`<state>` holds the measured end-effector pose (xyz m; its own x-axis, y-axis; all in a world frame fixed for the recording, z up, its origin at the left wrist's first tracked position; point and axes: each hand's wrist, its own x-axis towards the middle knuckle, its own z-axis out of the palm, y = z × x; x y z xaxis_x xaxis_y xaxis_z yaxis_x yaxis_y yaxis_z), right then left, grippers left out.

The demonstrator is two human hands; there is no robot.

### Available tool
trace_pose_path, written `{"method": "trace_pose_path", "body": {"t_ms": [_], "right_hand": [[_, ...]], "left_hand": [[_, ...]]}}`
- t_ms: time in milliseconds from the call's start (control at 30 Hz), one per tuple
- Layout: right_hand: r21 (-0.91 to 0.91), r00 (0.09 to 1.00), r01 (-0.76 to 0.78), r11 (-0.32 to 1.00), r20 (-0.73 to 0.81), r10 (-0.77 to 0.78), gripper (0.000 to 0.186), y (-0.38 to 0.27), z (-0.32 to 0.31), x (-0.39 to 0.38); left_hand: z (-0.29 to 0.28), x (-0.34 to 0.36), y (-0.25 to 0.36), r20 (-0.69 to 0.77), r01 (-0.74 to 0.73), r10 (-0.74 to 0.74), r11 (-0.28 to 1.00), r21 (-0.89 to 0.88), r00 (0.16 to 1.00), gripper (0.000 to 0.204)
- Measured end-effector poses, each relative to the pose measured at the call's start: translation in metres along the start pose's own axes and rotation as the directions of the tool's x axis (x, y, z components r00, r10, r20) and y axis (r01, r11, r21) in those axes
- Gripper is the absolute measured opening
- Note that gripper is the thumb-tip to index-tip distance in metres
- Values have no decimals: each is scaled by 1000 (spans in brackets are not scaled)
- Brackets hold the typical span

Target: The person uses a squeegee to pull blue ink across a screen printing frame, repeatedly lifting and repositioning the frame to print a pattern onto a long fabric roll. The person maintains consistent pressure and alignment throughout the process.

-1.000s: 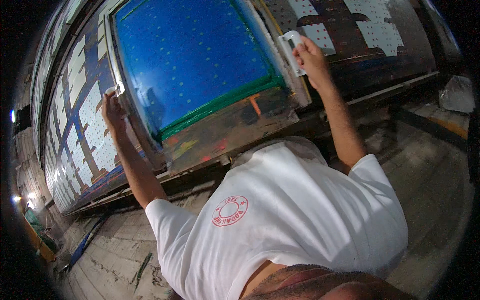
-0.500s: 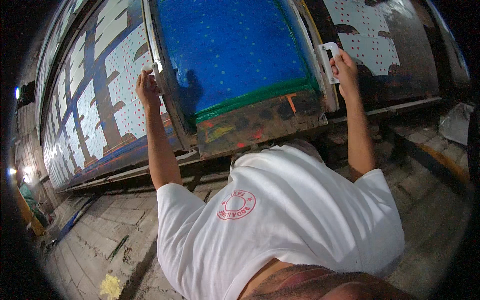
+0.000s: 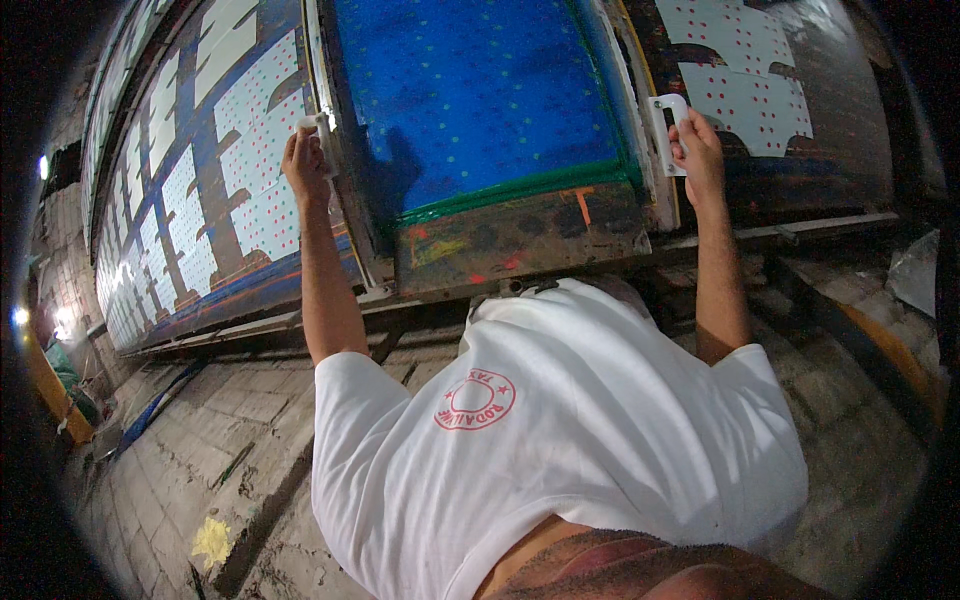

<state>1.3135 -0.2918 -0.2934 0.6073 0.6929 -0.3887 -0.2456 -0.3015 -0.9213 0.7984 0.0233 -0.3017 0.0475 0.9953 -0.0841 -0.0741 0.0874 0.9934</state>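
My left hand (image 3: 306, 160) is closed on a white handle (image 3: 310, 123) at the left side of a screen frame (image 3: 323, 75). My right hand (image 3: 701, 157) grips a matching white handle (image 3: 658, 135) on the frame's right side. Between them lies a blue mesh screen (image 3: 475, 95) with pale dots and a green border (image 3: 515, 185). Its lower strip (image 3: 530, 238) is dark and smeared with paint in several colours.
A long printing table (image 3: 355, 318) carries white cut pieces (image 3: 255, 145) with red dots to left and right. Below is a paved floor (image 3: 160, 500) with a blue hose-like strip (image 3: 150, 410). A yellow beam (image 3: 60, 400) stands at far left, a grey bundle (image 3: 912, 270) at far right.
The screen and both hands have shifted rightward and levelled out in the view; the table behind shifted too, so the camera has turned. Both hands still hold the handles.
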Motion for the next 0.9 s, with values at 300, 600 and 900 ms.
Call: {"method": "trace_pose_path", "body": {"t_ms": [300,600,900], "right_hand": [[14,999,50,999,12,-50,31,5,-9,-11],[10,1000,20,1000,20,-20,43,-3,-5,-14],[-31,987,77,997,143,-72,40,3,-22,0]], "left_hand": [[0,0,-12,22,-136,135,946,293,991,27],[-7,-4,-12,-13,14,-13,995,95,1000,20],[-12,6,-20,47,-18,12,992,128,999,25]]}}
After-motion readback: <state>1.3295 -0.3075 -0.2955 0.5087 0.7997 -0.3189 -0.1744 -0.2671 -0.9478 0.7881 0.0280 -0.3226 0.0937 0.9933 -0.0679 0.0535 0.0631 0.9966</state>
